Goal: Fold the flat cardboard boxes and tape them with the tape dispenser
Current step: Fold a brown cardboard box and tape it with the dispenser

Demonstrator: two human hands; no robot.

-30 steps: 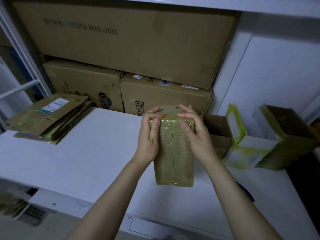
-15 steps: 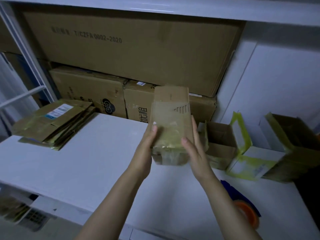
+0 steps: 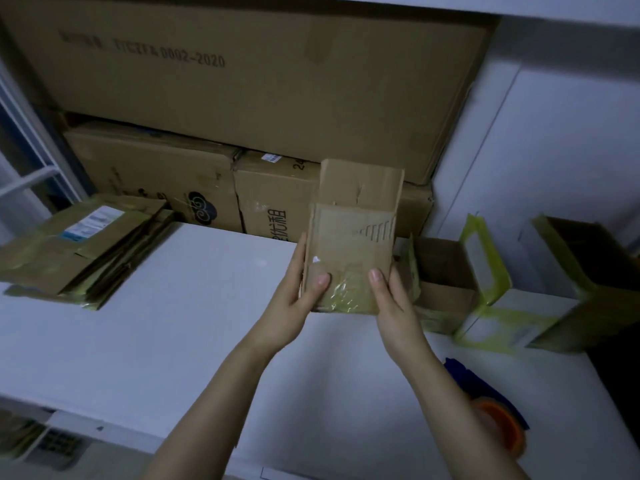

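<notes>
A white counter (image 3: pixel 194 341) fills the near and middle of the dim room. A white wall (image 3: pixel 554 150) stands at the far right, a white shelf (image 3: pixel 519 5) runs overhead, and a white metal rack (image 3: pixel 27 174) edges the far left.

Along the far side stand three stored cartons. One very large carton (image 3: pixel 259 91) with printed lettering rests on two smaller cartons (image 3: pixel 149 178) (image 3: pixel 273 195) set side by side.

On the far left of the counter lies one stack of flat boxes (image 3: pixel 83 247), fanned and glossy with tape; how many are in it cannot be counted. At the far right sit three made-up boxes with their flaps open: a brown one (image 3: pixel 446 275), a white one (image 3: pixel 502 313) edged in yellow-green tape, and another brown one (image 3: pixel 595 289) at the frame edge.

One small brown box (image 3: pixel 349 244) is held upright above the far middle of the counter, with its top flaps up and crinkled tape across its lower face.

One tape dispenser (image 3: pixel 498 417), blue with an orange roll, lies at the near right, partly behind the right forearm.

Two hands grip the small box. The left hand (image 3: pixel 294 306) has its fingers (image 3: pixel 300 251) along the left side and its thumb on the front. The right hand (image 3: pixel 394 306) pinches the lower right edge, thumb in front.
</notes>
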